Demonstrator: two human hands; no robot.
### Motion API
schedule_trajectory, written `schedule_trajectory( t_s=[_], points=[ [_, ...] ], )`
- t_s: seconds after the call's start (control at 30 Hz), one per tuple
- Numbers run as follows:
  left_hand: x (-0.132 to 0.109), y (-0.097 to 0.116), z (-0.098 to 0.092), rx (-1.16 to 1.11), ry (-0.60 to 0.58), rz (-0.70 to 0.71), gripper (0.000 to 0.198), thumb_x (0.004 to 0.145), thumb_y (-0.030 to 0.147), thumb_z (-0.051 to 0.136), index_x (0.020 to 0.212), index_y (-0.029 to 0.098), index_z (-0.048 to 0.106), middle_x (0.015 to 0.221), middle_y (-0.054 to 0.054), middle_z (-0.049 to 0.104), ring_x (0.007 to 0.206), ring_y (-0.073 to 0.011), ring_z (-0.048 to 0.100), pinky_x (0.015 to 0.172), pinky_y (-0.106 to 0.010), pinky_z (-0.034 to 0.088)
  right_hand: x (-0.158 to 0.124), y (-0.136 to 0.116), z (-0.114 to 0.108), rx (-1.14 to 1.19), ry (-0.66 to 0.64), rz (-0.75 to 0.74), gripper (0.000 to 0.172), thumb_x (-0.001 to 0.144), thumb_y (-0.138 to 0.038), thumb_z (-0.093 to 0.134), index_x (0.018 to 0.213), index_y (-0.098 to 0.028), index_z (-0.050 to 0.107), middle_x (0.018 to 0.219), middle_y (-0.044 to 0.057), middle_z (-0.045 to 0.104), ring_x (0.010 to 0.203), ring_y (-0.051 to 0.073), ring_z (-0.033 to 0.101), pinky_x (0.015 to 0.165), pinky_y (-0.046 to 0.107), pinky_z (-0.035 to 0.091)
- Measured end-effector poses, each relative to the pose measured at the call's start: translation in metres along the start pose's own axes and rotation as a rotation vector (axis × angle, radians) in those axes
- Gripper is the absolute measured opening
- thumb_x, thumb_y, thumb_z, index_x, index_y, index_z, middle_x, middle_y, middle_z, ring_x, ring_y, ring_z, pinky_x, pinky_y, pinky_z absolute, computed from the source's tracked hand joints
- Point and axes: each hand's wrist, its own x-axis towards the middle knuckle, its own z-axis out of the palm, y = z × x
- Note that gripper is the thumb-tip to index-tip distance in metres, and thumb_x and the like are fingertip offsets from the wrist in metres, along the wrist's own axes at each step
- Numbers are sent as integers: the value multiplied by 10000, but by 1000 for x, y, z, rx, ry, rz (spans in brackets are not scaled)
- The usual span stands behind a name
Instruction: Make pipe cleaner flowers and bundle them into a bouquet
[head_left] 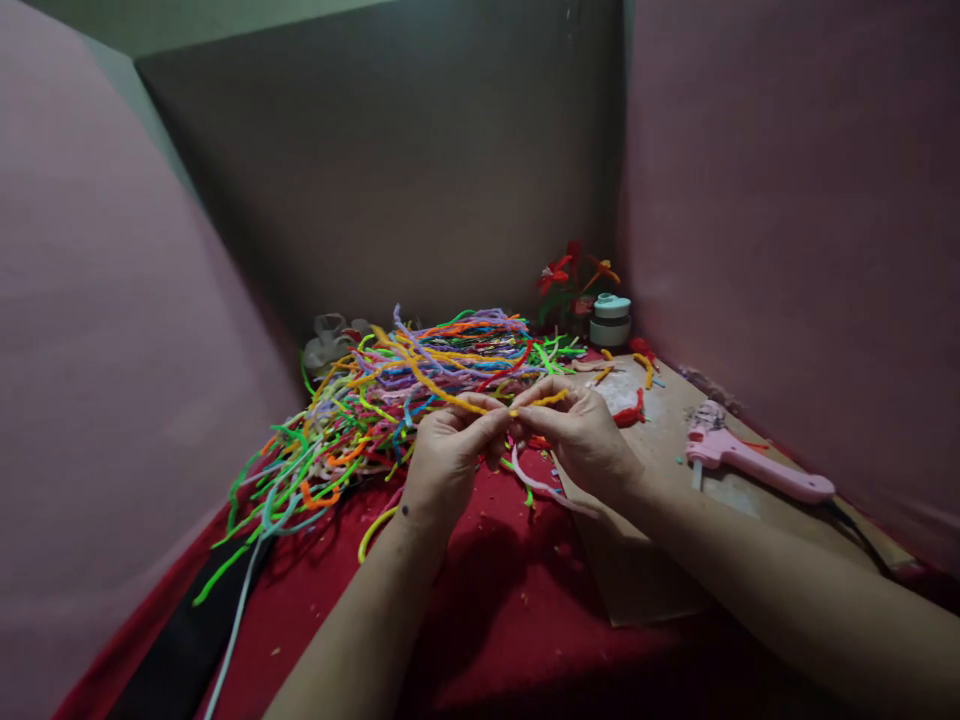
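An orange-yellow pipe cleaner [431, 385] stretches between my two hands, its long end rising to the upper left over the pile. My left hand [454, 445] pinches it between thumb and fingers. Close beside, touching or nearly so, my right hand [585, 430] pinches the same pipe cleaner, and a short end of it shows along the right fingers. Both hands are held above the red cloth [487, 570]. Just behind them lies a tangled heap of many-coloured pipe cleaners [360, 400]. Below the hands, a pink pipe cleaner [536, 480] curves down onto the cloth.
On a brown board [645, 570] at the right rests a pink glue gun [765, 465] with a dark cord. Red pipe-cleaner flowers [559, 272] stand at the back beside a light blue-lidded jar [611, 320]. A white cable [238, 620] runs down the left; pink walls flank both sides.
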Motion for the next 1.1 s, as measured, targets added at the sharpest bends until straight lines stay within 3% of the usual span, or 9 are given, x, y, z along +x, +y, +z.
schedule_trajectory(
  t_s=[0.1, 0.27, 0.4, 0.6, 0.77, 0.9, 1.1],
  points=[
    [-2, 0, -3, 76, 41, 9, 145, 694, 275, 680, 703, 144, 618, 499, 31, 538, 444, -67, 458, 449, -190, 358, -3, -5, -1, -115, -70, 24, 33, 715, -192, 625, 723, -161, 633, 591, -6, 618, 540, 111, 573, 526, 234, 445],
    [-3, 5, -13, 182, 31, 4, 132, 700, 268, 683, 719, 142, 649, 529, 27, 532, 466, -55, 429, 458, -179, 328, 0, -14, -4, -235, -155, 177, 137, 719, -241, 621, 653, -128, 662, 560, 9, 609, 472, 80, 503, 478, 211, 388],
    [-4, 7, -13, 217, 9, -13, 142, 712, 275, 669, 708, 134, 650, 532, 21, 522, 484, -64, 433, 467, -184, 328, 3, -7, -7, -135, -257, 282, 99, 672, -224, 674, 666, -125, 680, 553, 10, 620, 469, 82, 519, 498, 220, 406],
    [-1, 4, -11, 52, -10, -13, 100, 689, 232, 685, 707, 145, 638, 539, 28, 540, 467, -67, 461, 476, -192, 370, 2, -2, -5, 63, -167, 318, 94, 588, -179, 718, 654, -132, 672, 527, 9, 637, 464, 87, 555, 499, 212, 423],
    [0, 2, -13, -30, -57, 30, 79, 676, 196, 701, 717, 150, 653, 650, 18, 574, 519, -64, 492, 519, -199, 400, 0, -5, -4, 84, -233, 339, 100, 599, -186, 709, 672, -136, 662, 529, 10, 644, 457, 95, 563, 482, 214, 428],
    [0, 2, -17, -4, -99, -23, 77, 702, 203, 690, 738, 146, 654, 638, 14, 566, 538, -68, 495, 533, -203, 399, 0, -7, -5, 38, -261, 397, 129, 627, -199, 683, 727, -124, 654, 531, 30, 653, 424, 109, 559, 458, 228, 433],
    [0, 2, -20, -31, -206, -72, 81, 716, 197, 674, 745, 127, 647, 684, -12, 593, 571, -94, 533, 567, -234, 435, 0, -7, -4, 65, -295, 484, 85, 584, -160, 669, 643, -127, 617, 545, 38, 659, 445, 117, 576, 459, 227, 437]
  ],
)
